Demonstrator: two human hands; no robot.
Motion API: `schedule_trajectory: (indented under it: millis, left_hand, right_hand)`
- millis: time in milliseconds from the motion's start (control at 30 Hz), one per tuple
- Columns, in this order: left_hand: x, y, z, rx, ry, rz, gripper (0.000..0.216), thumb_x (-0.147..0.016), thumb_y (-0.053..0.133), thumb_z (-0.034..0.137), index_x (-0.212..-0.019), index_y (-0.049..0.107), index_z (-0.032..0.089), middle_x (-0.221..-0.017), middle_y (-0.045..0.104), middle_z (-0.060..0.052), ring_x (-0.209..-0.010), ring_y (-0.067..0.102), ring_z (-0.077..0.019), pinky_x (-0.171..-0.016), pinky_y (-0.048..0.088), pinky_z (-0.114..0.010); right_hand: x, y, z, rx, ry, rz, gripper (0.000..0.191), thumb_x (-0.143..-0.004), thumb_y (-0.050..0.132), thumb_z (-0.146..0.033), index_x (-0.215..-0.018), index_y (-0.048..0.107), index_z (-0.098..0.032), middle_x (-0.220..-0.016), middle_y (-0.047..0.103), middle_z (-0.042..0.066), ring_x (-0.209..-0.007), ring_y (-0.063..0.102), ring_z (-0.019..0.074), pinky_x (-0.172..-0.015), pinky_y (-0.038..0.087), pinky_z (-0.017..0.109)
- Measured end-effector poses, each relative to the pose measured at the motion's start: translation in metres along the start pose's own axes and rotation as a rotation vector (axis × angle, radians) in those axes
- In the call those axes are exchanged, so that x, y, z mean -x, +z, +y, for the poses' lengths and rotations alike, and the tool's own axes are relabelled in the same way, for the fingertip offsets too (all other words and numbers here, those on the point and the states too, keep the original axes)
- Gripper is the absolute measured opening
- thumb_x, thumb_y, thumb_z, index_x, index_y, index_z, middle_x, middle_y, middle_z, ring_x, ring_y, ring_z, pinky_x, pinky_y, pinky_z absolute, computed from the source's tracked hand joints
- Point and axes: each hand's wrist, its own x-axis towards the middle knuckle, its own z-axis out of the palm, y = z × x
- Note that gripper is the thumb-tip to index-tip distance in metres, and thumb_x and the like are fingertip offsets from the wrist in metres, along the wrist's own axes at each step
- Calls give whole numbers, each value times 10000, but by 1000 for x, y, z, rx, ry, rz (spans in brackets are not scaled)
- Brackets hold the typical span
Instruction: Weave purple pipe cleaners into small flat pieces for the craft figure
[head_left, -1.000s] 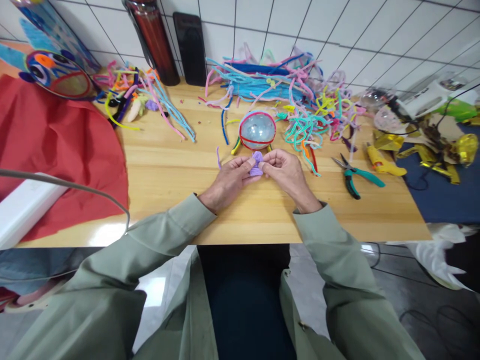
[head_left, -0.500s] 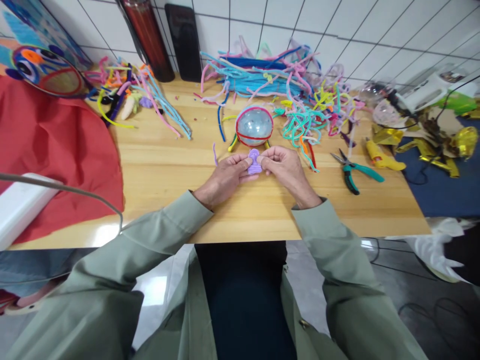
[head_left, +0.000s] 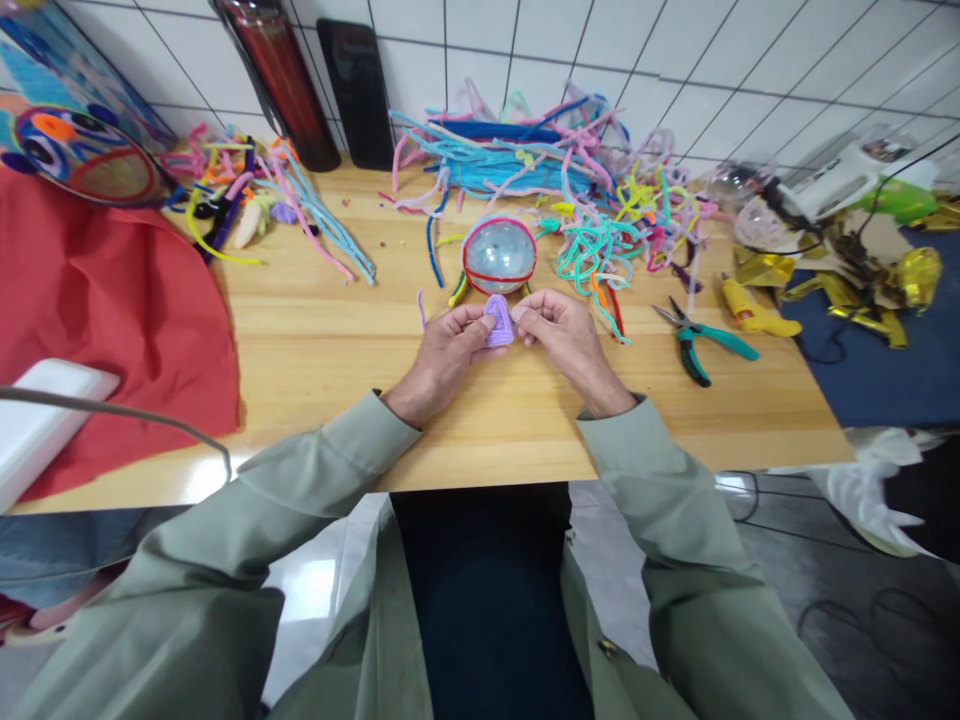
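A small purple piece (head_left: pixel 499 322) of pipe cleaner, bent into a flat arched coil, is between my hands above the table. My left hand (head_left: pixel 442 360) pinches its left side, thumb on top and fingers beneath. Thumb and forefinger of my right hand (head_left: pixel 561 335) are pressed together at its right edge; the exact grip there is too small to make out. Just beyond my fingertips stands a clear ball (head_left: pixel 499 256) banded in red and purple pipe cleaner, with yellow and dark pieces at its base. A short purple strand (head_left: pixel 421 310) lies left of it.
Pipe cleaners (head_left: pixel 502 165) are heaped at the back, with a teal tangle (head_left: pixel 600 245) nearer. Pliers (head_left: pixel 701 340) and a yellow glue gun (head_left: pixel 757 308) lie right. A red cloth (head_left: pixel 172 330), decorated mask-like item (head_left: pixel 82 150), bottle (head_left: pixel 289 90) and phone (head_left: pixel 358 95) are left and back.
The purple piece has turned a little, showing its arched loops more fully. My right thumb has slid from its face to its right edge. The whole view has shifted slightly.
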Motion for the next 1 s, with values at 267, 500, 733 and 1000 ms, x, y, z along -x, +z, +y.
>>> schedule_trajectory:
  millis: [267, 500, 733, 1000]
  left_hand:
    - [-2, 0, -1, -16, 58, 118, 222, -859, 877, 346, -922, 745, 179, -887, 774, -4, -824, 726, -135, -799, 641, -270]
    - [0, 5, 2, 60, 5, 118, 166, -917, 825, 330, -931, 734, 192, -874, 773, 4, -813, 740, -130, -815, 639, -260]
    - [1, 6, 7, 164, -89, 104, 118, -983, 727, 285, -960, 672, 184, -996, 816, -58, -995, 803, -205, -941, 645, -349]
    - [1, 7, 8, 201, -113, 116, 57, -972, 654, 201, -1012, 678, 170, -1081, 825, -88, -1086, 796, -228, -1070, 611, -435]
  right_hand:
    - [6, 4, 1, -5, -101, -34, 187, -824, 795, -357, -920, 690, -237, -805, 714, -21, -730, 630, 145, -708, 512, 308]
    - [8, 6, 0, 108, -90, -71, 132, -824, 762, -345, -832, 705, -227, -773, 722, -8, -712, 612, 156, -687, 482, 316]
    - [2, 0, 1, -16, -6, -33, 104, -808, 710, -310, -775, 673, -218, -658, 656, -28, -612, 559, 125, -626, 440, 286]
    - [-1, -5, -3, -126, 53, 2, 75, -763, 692, -278, -718, 682, -219, -652, 670, -20, -577, 558, 108, -570, 422, 261]
